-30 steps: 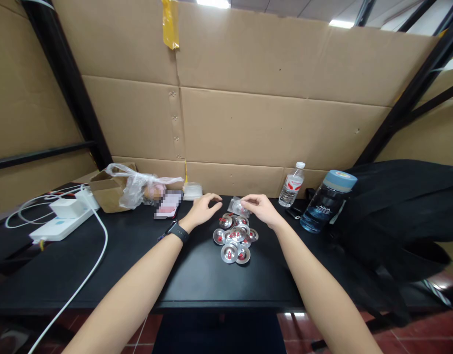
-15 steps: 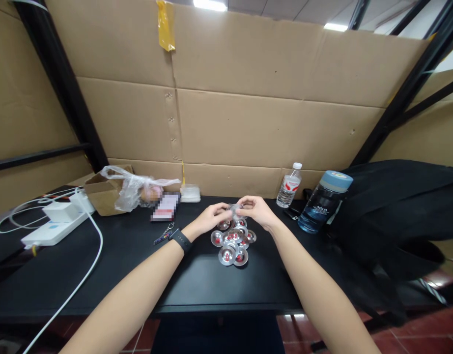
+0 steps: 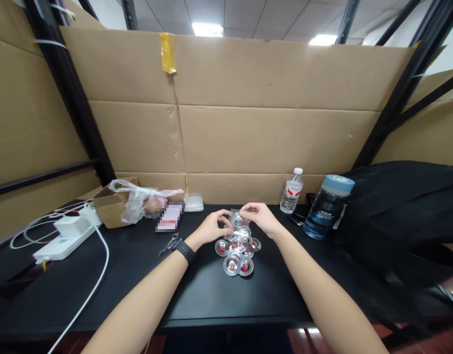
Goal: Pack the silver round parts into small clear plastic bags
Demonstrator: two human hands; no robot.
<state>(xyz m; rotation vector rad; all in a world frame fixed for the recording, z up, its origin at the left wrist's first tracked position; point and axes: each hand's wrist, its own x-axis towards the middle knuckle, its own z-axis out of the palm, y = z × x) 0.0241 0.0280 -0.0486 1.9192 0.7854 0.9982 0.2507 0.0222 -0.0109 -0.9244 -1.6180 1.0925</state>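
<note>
Between my hands is a small clear plastic packet [image 3: 240, 219] with a round, shiny piece and a spot of red showing in it. Thumb and bent fingers of my left hand [image 3: 213, 227] close on its left edge. My right hand [image 3: 262, 218] pinches its upper right edge. Just below lies a loose pile of round silver discs [image 3: 232, 264], each dished, with a red mark in the middle. Several overlap on the black tabletop [image 3: 204, 300]. My left wrist wears a dark band [image 3: 184, 250].
Left: a keychain [image 3: 169, 246], a blurred-out phone-like item [image 3: 170, 217], a plastic bag [image 3: 138, 201], a cardboard box [image 3: 110, 209] and a white power strip [image 3: 62, 246] with cables. Right: a water bottle [image 3: 292, 191], a blue-lidded bottle [image 3: 327, 206] and a black bag [image 3: 399, 216]. Cardboard [image 3: 234, 137] walls the back.
The view has tilted up slightly. My left thumb and fingers have spread a little, and the packet with its round piece shows more plainly between my hands. The pile looks unchanged.
</note>
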